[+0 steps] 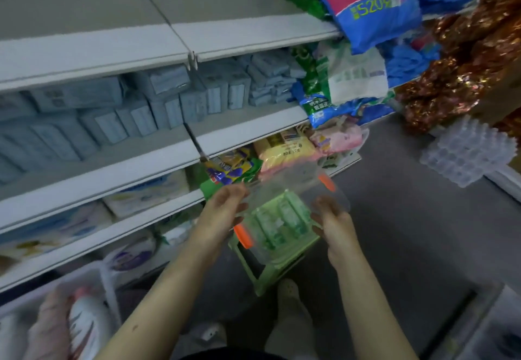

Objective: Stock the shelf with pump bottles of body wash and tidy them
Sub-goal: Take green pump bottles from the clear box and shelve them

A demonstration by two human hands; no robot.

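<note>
I hold a clear plastic lid (293,187) with orange clips between both hands, low in front of the shelves. My left hand (225,207) grips its left edge near one orange clip (244,235). My right hand (335,218) grips the right edge. White and pink pump bottles of body wash (87,323) lie in a white bin (105,278) at the bottom left, partly blurred. The upper shelf board (112,46) is bare on the left.
A green stool (270,272) stands on the floor under the lid. Blue boxes (112,111) fill the middle shelf. Large blue bags (372,7) pile at the right, beside copper tinsel (473,57) and clear egg trays (468,151). My feet (290,297) are on grey floor.
</note>
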